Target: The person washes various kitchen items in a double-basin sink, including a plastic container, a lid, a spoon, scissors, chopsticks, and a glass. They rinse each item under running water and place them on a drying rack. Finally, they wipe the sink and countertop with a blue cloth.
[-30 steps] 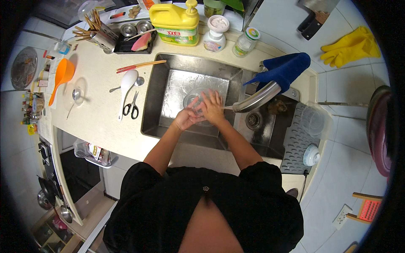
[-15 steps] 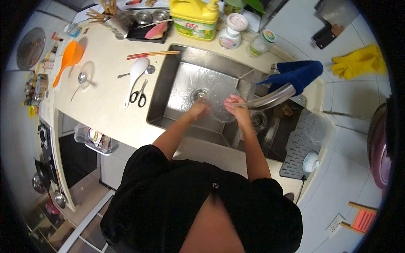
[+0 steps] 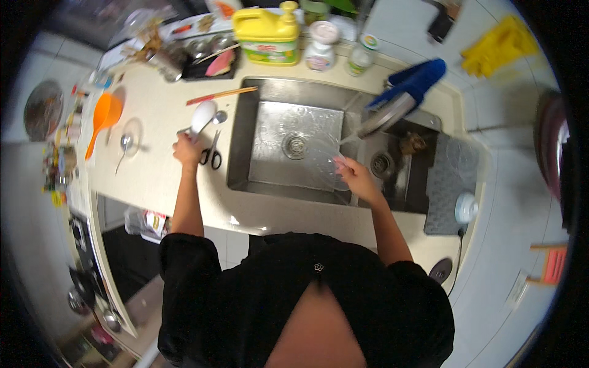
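A cream countertop [image 3: 156,168] ran in front of you, with a steel double sink [image 3: 242,144] let into it. To your left lay an orange scoop [image 3: 107,111], a white ladle [image 3: 204,112], a small metal spoon [image 3: 219,116], black-handled scissors [image 3: 215,153] and a pair of chopsticks [image 3: 222,96]. Along the back you had a black tray [image 3: 195,72], a yellow jug [image 3: 267,37], a white pump bottle [image 3: 319,56] and a clear jar [image 3: 360,60]; at your right, a grey mat [image 3: 442,202].

Has the left hand [image 3: 186,149] on the handle of the white spoon [image 3: 204,115], beside the scissors [image 3: 213,154] on the tabletop [image 3: 211,191]. With the right hand [image 3: 357,176], holds a clear bowl [image 3: 323,161] by its edge over the sink [image 3: 242,144], near the tap [image 3: 388,116] and its blue cloth [image 3: 423,78].
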`<state>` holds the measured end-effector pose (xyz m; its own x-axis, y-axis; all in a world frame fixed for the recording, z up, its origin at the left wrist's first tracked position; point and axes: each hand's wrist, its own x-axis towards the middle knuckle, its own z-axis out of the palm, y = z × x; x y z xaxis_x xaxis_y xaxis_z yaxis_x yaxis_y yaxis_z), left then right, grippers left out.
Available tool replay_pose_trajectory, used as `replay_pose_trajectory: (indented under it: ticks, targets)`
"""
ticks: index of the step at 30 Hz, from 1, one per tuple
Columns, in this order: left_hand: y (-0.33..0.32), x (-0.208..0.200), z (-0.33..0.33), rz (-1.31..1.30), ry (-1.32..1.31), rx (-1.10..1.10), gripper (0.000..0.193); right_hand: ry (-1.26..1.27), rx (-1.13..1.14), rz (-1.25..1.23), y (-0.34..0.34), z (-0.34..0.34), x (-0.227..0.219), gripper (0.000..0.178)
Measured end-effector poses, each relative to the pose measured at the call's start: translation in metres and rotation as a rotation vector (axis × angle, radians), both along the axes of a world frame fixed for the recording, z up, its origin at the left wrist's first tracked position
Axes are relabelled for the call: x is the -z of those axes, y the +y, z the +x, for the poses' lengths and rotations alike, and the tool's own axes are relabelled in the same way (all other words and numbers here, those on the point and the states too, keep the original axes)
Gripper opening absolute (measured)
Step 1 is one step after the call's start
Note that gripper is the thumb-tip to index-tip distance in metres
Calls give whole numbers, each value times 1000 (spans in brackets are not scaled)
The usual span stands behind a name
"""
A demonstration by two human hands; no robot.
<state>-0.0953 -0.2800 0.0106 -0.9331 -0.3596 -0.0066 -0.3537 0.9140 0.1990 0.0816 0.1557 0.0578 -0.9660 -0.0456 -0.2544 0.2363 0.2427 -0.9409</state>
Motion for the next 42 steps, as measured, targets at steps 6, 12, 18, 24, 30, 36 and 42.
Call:
replay_pose_trajectory:
  ticks: [6,12,18,24,30,36,42]
  targets:
    - [-14,-3,-9,358,354,314,30,-299,373,-242,61,32,-14,23]
    - [89,-59,45,614,-15,460,26,-175,494,131,79,72,0,15]
    - [178,57,69,805,-367,630,26,-65,754,-286,94,117,-10,16]
    - [223,121,90,826,-381,550,25,331,1314,-650,188,181,-46,20]
    - [238,113,99,782,-380,584,22,615,1537,-320,305,219,-50,12]
    - [242,112,105,765,-288,560,22,834,1671,-132,363,215,-28,12]
    - [256,79,115,711,-271,604,23,869,1732,161,416,213,3,6]
